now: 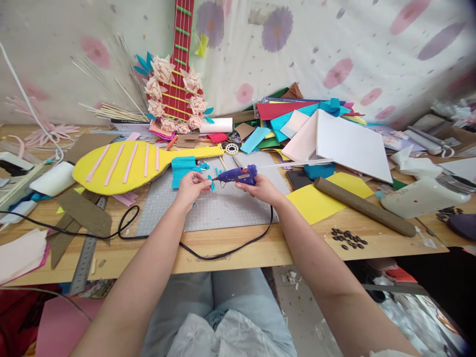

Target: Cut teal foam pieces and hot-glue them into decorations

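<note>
My right hand (260,188) is wrapped round a purple glue gun (238,175), its nozzle pointing left and a long clear glue stick (293,163) jutting from its back. Between the fingertips of my left hand (191,188) is a small blue paper piece (212,184), close by the nozzle; whether they touch I cannot tell. Under both hands lies a grey cutting mat (163,218). A blue crepe paper sheet (182,168) and several small blue scraps lie just beyond my left hand. To the left rests a yellow lute-shaped cutout (122,166) with pink strips.
A black cord (223,256) loops across the table front. Behind stands a red paper guitar (178,94) with pink flowers. On the right are yellow paper (312,206), a brown roll (364,206), black beads (347,238) and a white jar (420,196). A steel ruler (84,263) lies left.
</note>
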{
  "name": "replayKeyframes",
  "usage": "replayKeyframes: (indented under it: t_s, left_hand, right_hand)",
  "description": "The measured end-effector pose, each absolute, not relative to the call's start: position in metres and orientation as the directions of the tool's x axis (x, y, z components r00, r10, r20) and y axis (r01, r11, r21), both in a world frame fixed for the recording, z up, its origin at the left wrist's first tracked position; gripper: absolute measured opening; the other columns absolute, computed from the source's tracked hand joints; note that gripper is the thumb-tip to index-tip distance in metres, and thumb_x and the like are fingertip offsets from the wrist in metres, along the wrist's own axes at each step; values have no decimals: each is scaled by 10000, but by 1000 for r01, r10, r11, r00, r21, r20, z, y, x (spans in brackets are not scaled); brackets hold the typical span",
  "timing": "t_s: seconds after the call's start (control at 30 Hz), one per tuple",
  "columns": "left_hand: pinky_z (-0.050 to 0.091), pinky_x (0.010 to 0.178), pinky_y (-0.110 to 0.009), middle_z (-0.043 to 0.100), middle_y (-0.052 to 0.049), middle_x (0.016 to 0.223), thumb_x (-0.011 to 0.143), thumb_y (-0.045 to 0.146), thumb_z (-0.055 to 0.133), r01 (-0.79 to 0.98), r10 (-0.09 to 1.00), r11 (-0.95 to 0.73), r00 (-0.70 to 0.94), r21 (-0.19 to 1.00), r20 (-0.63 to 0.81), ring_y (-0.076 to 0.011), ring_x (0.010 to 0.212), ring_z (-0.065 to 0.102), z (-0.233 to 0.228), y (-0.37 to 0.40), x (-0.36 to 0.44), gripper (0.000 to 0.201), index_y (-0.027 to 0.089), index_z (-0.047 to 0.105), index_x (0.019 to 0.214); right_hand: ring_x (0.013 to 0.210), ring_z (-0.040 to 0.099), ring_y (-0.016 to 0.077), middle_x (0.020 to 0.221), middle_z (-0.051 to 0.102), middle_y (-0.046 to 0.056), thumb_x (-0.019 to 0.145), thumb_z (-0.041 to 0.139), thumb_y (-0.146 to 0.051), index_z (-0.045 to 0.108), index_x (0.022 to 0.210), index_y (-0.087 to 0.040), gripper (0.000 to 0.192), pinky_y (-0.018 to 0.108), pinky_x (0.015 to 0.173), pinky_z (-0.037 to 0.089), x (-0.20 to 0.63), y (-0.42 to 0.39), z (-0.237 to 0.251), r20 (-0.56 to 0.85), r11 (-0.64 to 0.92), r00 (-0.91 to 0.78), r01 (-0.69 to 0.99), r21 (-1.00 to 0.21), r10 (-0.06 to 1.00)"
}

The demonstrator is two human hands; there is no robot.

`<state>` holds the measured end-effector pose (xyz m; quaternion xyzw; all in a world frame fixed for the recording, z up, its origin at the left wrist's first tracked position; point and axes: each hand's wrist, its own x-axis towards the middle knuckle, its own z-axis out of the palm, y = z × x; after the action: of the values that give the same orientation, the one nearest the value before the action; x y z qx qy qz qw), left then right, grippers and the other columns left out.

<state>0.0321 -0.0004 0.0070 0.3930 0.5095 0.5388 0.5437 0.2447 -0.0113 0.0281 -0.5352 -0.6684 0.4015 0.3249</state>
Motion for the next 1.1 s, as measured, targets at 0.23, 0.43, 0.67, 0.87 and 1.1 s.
replayKeyframes:
  t_s: [0.23,0.43,0.67,0.87,1.1]
  left_hand:
    - [528,577,-315,574,45,548,458,176,790,-223,982,94,-140,970,-127,-121,501,575,11,0,30,396,178,446,657]
    - [523,575,-280,609,26,613,445,152,800,-321,976,116,-141,940,-169,-112,527,589,11,1,29,431,174,442,684]
    - [513,608,-252,604,44,632,507,92,762,-454,970,142,-114,880,-215,-102,568,607,8,3,27,390,177,428,689]
    - [511,614,-237,611,44,625,532,86,751,-493,967,122,-138,862,-216,-101,582,620,10,3,28,385,181,406,673]
    - [509,664,-260,634,25,638,551,110,753,-529,969,53,-177,847,-172,-112,622,633,8,4,28,407,186,368,657]
  right_hand:
    - [491,419,80,613,527,-17,622,663,-523,601,838,-173,416,240,458,377,253,-13,30,-66,48,-262,405,-913,963]
    - [558,516,127,705,615,38,655,602,-574,620,842,-155,459,285,554,434,275,10,17,103,41,107,467,-883,989]
    - [925,593,269,964,653,130,713,538,-565,617,996,-145,512,381,802,432,294,39,-2,179,-164,353,751,-639,918]
    - [1010,553,284,1055,618,130,708,519,-592,545,1080,-168,564,373,808,418,292,36,0,140,-225,349,814,-536,927]
    - [860,563,260,869,617,120,646,597,-570,540,826,-162,448,343,699,403,291,0,35,98,-268,316,904,-333,944]
